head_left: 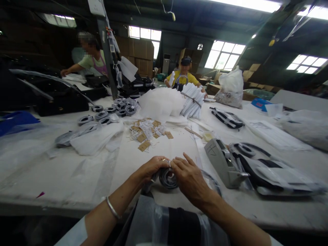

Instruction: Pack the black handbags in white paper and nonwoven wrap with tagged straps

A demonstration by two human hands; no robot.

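A dark strap rolled into a coil (168, 179), seemingly wrapped in clear film, is between my hands just above the table's near edge. My left hand (153, 168) is closed around its left side, the fingers partly hidden behind the roll. On its upper right side press the fingers of my right hand (189, 176), with the index finger raised. A small white bit shows at the top between my fingertips; I cannot make out what it is. Right of my right hand stands a grey tape dispenser (222, 163). Below, a black bag in film (183, 225) lies against my body.
Brown and white tags (147, 131) lie in a heap ahead. Several coiled straps (104, 116) sit at left, near white foam sheets (161, 104) and a tied white bundle (192, 100). Wrapped bags (279, 172) lie at right. Two co-workers are across the table (84, 174).
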